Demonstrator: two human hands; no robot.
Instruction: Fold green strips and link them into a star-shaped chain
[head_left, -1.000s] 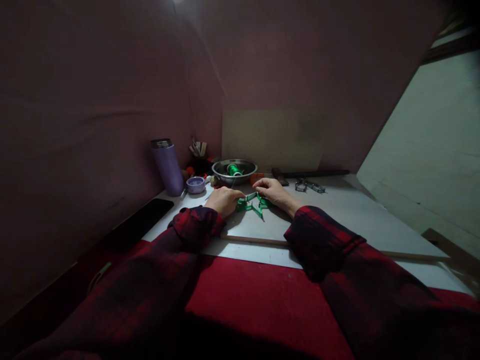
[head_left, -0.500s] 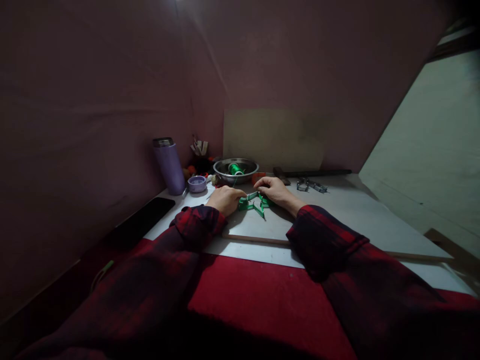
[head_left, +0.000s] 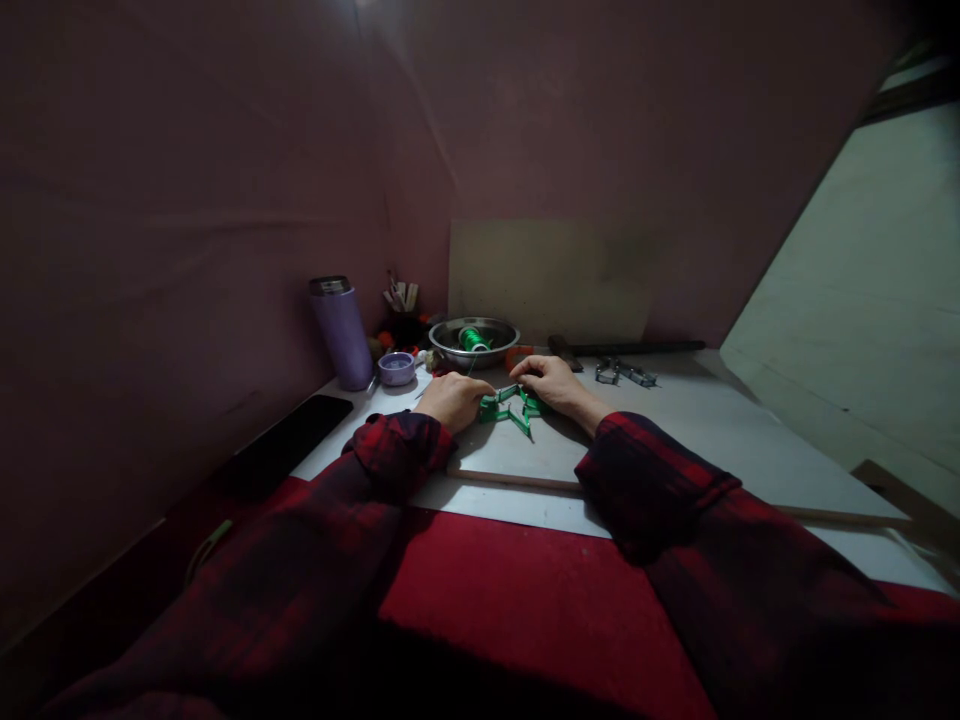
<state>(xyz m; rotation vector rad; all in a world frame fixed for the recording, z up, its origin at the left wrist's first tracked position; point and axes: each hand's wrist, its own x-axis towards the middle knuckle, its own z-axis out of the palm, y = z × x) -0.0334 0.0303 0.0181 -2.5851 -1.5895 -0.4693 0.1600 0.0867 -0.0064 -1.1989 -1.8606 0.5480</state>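
Note:
A green thread star (head_left: 517, 418), strung around small upright nails, is on the white board (head_left: 675, 430) between my hands. My left hand (head_left: 450, 400) is closed at the star's left side, its fingertips near the top-left nails. Green thread comes down from the spool (head_left: 474, 340) in the metal bowl to the fingers of this hand. Over the star's upper right, my right hand (head_left: 555, 385) has its thumb and forefinger pinched together; whatever is between them is too fine to make out.
Behind the star stands the metal bowl (head_left: 442, 345), with a hammer (head_left: 637, 348) to its right. Nails strung with grey thread (head_left: 626, 372) are at the back right. A purple tumbler (head_left: 343, 335), a small purple dish (head_left: 396, 370) and a black phone (head_left: 292, 440) lie left.
Both hands keep almost the same place and grip around the star. The whole view has shifted very slightly.

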